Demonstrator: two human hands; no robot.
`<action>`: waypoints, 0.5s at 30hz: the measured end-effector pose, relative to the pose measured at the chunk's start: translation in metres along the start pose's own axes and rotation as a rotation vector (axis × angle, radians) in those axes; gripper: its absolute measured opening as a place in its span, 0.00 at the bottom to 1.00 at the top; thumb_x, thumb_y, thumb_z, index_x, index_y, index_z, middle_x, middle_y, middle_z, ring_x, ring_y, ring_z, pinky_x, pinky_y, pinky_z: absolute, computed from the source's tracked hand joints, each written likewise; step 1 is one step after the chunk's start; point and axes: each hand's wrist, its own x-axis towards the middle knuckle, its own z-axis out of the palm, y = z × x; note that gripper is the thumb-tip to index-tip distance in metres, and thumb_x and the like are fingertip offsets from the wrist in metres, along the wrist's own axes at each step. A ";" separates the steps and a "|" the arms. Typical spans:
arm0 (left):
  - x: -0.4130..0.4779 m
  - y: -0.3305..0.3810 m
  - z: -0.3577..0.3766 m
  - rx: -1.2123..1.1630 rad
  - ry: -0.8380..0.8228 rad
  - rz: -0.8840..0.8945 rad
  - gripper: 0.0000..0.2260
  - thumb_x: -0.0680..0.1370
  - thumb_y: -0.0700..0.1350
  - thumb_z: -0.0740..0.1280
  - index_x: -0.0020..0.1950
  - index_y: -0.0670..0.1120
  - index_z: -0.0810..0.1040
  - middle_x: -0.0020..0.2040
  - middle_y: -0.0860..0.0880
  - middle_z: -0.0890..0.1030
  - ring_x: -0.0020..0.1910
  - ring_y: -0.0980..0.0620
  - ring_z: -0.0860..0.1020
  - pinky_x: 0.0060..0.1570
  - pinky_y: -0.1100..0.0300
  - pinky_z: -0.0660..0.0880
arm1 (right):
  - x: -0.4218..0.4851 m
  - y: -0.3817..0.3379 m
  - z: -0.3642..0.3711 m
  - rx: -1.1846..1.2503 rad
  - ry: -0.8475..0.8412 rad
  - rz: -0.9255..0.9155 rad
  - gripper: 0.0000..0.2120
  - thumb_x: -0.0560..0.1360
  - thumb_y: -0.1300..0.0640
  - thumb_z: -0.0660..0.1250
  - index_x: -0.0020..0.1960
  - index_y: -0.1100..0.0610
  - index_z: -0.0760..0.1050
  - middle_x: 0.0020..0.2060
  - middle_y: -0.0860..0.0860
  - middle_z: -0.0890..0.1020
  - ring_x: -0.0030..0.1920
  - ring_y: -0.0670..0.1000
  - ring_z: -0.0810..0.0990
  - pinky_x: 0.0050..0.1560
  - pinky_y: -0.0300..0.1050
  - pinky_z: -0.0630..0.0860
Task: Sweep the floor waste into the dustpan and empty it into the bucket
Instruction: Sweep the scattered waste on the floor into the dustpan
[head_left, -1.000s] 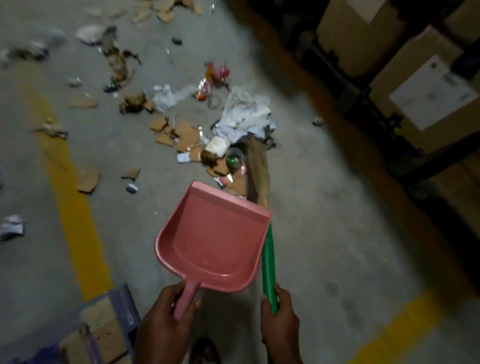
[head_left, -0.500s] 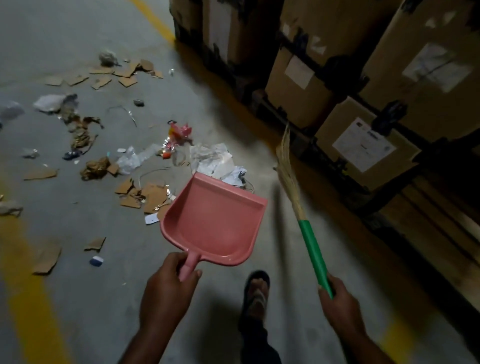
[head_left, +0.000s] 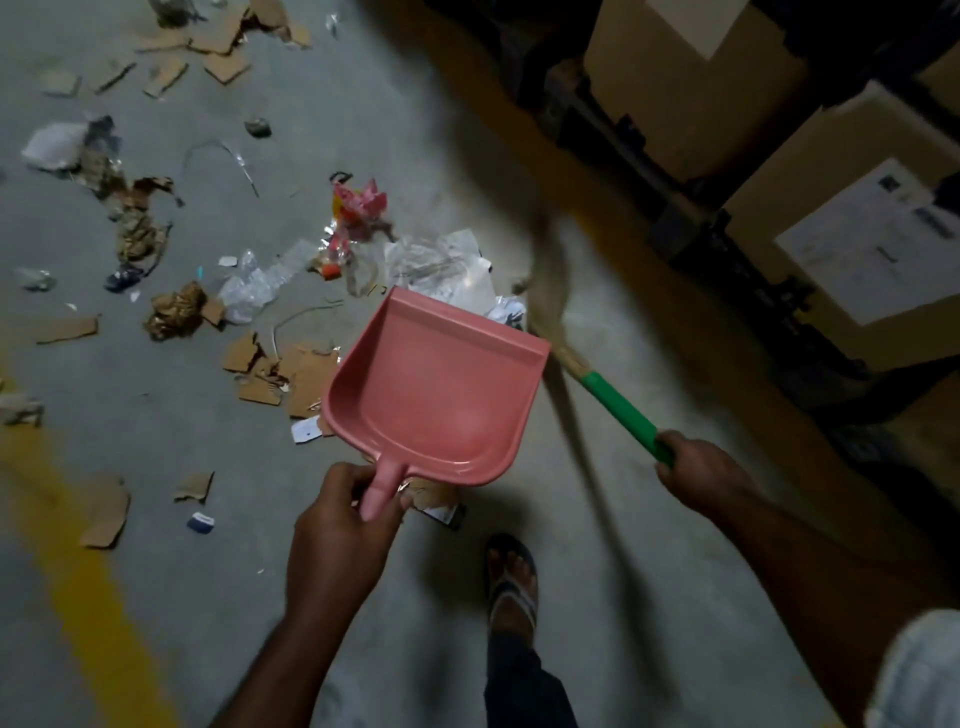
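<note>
Left hand (head_left: 337, 525) has its fingers wrapped round the short handle of the pink dustpan (head_left: 436, 395). The pan is empty, mouth facing away from the person and slightly right. From the shadow under it I judge it's off the floor (head_left: 156, 431), not seated. Right hand (head_left: 701, 473) is closed round the green grip of the broom (head_left: 621, 408). The broom's long axis runs from that hand up and to the left, with the bristles (head_left: 545, 296) motion-blurred just beyond the pan's right front corner. Waste: crumpled white paper (head_left: 447, 265) sits right at the pan's lip on the far side, red wrapper (head_left: 358, 208) lies beyond it, cardboard scraps (head_left: 296, 369) are just beside the pan's left wall, and more is scattered well off to the far left. Key relation: the nearest pile lies ahead of the pan mouth and left of the bristles, so it is between the two tools, with the broom on its right and the pan on its near side. Next move as I read it: drop the lip flat to the floor, then drag the bristles left and toward the body, paper first. The cardboard by the left wall is outside the mouth and needs the pan re-aimed or a separate stroke. Bucket is not in view. Risk: if the lip rides high, paper slides under.
</note>
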 end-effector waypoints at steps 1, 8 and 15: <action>0.005 0.001 0.001 0.000 -0.003 -0.008 0.13 0.71 0.53 0.75 0.51 0.56 0.75 0.43 0.57 0.83 0.44 0.54 0.81 0.45 0.50 0.79 | 0.007 -0.011 -0.003 -0.024 -0.015 -0.045 0.18 0.77 0.51 0.63 0.66 0.49 0.69 0.49 0.56 0.80 0.44 0.56 0.77 0.42 0.46 0.72; 0.004 -0.022 -0.019 -0.011 0.021 -0.102 0.13 0.71 0.51 0.76 0.50 0.57 0.75 0.42 0.58 0.83 0.43 0.57 0.81 0.43 0.51 0.79 | 0.012 -0.052 -0.016 -0.038 -0.004 -0.164 0.20 0.78 0.48 0.64 0.69 0.46 0.68 0.51 0.53 0.79 0.47 0.54 0.78 0.45 0.46 0.74; 0.005 -0.055 -0.051 -0.065 0.068 -0.198 0.12 0.72 0.52 0.75 0.51 0.56 0.75 0.42 0.57 0.83 0.43 0.54 0.82 0.43 0.52 0.79 | -0.008 -0.057 -0.031 0.028 0.130 -0.033 0.23 0.76 0.49 0.66 0.69 0.51 0.70 0.49 0.58 0.81 0.43 0.59 0.80 0.43 0.49 0.77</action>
